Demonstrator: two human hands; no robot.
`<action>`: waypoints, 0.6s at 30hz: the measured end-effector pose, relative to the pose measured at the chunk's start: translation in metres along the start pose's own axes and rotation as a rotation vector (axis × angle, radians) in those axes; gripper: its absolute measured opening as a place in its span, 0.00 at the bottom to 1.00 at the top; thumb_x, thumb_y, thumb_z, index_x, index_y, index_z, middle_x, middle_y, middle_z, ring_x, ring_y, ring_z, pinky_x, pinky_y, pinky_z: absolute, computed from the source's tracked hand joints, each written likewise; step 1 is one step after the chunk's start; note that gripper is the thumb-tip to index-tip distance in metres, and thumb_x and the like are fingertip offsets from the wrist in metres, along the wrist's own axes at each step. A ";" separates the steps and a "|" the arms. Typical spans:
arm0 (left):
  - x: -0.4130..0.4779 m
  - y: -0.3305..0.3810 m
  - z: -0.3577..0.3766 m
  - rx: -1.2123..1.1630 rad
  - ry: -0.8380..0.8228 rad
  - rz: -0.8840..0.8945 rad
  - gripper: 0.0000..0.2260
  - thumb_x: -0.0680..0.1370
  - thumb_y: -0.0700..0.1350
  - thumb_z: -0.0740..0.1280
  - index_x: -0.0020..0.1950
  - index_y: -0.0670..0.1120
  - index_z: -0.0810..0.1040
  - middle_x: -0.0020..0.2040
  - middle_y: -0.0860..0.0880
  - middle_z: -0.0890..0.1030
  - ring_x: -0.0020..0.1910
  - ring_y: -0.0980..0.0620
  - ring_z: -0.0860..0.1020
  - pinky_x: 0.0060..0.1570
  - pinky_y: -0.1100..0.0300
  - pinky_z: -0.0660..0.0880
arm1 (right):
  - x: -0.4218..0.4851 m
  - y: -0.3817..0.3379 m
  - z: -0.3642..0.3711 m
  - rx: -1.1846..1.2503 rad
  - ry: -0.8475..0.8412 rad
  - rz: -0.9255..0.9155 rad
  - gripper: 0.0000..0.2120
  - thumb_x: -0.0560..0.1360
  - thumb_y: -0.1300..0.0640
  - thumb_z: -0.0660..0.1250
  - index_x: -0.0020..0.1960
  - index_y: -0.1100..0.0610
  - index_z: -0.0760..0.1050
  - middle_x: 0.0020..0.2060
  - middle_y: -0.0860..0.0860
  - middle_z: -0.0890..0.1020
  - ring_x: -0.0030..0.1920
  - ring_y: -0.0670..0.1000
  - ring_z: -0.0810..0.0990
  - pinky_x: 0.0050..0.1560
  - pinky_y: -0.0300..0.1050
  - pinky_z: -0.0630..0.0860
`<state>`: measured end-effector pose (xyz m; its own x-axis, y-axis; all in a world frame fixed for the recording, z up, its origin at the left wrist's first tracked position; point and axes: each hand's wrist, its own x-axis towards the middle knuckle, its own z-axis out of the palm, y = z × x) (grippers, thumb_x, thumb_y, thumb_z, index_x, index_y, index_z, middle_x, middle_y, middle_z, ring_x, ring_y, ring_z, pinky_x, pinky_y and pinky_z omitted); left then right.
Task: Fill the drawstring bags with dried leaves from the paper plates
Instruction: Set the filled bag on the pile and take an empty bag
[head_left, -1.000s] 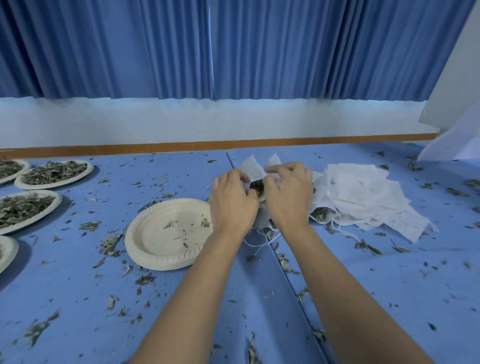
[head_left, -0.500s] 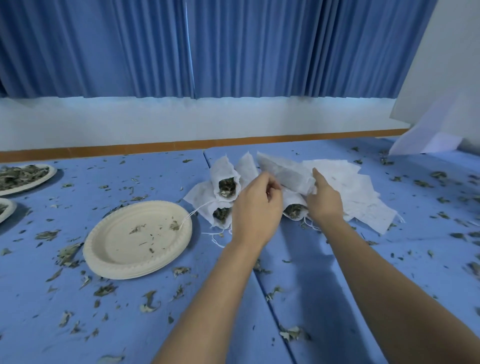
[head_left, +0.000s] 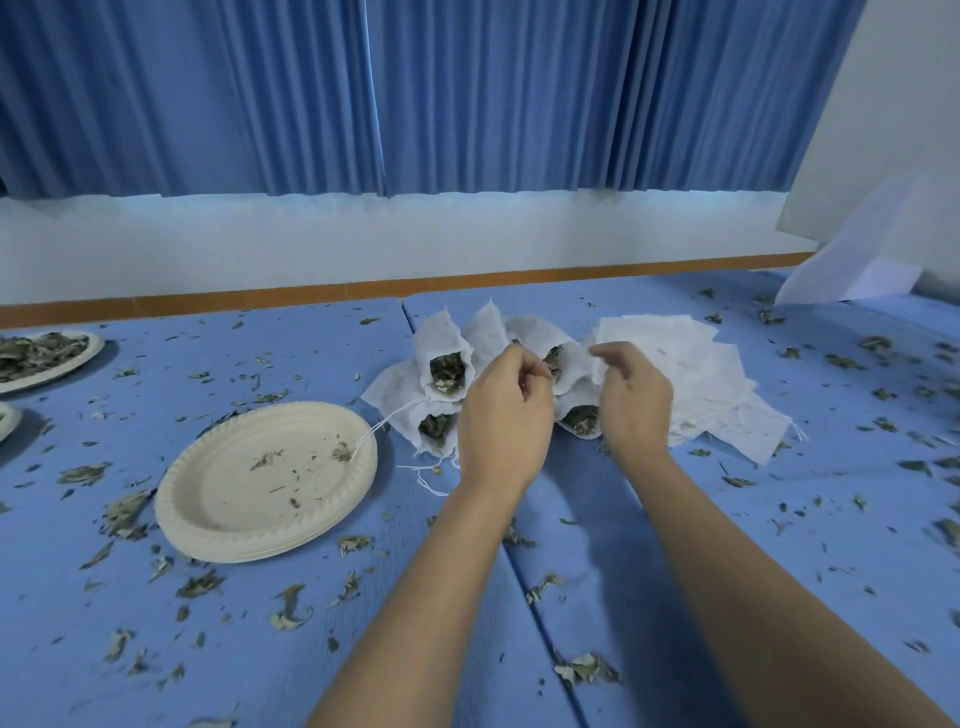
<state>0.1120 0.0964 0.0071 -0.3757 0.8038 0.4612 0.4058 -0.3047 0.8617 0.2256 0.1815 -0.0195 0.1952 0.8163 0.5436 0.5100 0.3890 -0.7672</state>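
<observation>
My left hand (head_left: 506, 410) and right hand (head_left: 636, 402) hover curled over the filled drawstring bags (head_left: 441, 343); whether either pinches anything, I cannot tell. The empty bags (head_left: 698, 371) alongside look featherlight and limp, so I'd pinch a top edge.

Two hands (head_left: 504, 415), three paper plates (head_left: 208, 514), four leaf-filled bags (head_left: 441, 338) visible, one empty-bag pile (head_left: 717, 395).

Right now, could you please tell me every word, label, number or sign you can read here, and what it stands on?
None: no readable text shows anywhere in this view.
The paper plate, the filled bags, the stack of empty bags and the white sheet at the far right carry no print that I can make out.
</observation>
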 end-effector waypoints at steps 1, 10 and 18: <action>0.001 0.000 0.000 -0.004 -0.009 -0.002 0.07 0.75 0.37 0.61 0.40 0.47 0.75 0.32 0.56 0.74 0.32 0.52 0.70 0.34 0.58 0.68 | 0.003 0.002 -0.004 -0.078 0.078 0.016 0.17 0.72 0.68 0.55 0.51 0.55 0.78 0.50 0.52 0.80 0.53 0.54 0.76 0.46 0.45 0.69; 0.003 0.001 0.002 -0.030 -0.034 -0.010 0.09 0.75 0.38 0.60 0.39 0.49 0.75 0.37 0.54 0.79 0.32 0.52 0.73 0.35 0.53 0.72 | 0.003 0.021 -0.014 -0.705 -0.426 0.012 0.18 0.80 0.61 0.51 0.66 0.58 0.72 0.70 0.55 0.69 0.72 0.55 0.62 0.71 0.57 0.58; 0.001 0.000 -0.007 -0.059 0.008 -0.011 0.11 0.74 0.38 0.60 0.36 0.52 0.75 0.36 0.57 0.79 0.31 0.60 0.73 0.37 0.53 0.75 | 0.000 -0.005 -0.011 -0.277 0.135 -0.002 0.15 0.80 0.64 0.56 0.64 0.60 0.73 0.61 0.55 0.77 0.60 0.57 0.74 0.63 0.47 0.66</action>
<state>0.1062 0.0935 0.0093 -0.3868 0.8030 0.4534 0.3516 -0.3262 0.8775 0.2324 0.1749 -0.0121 0.2944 0.7441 0.5997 0.7158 0.2440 -0.6542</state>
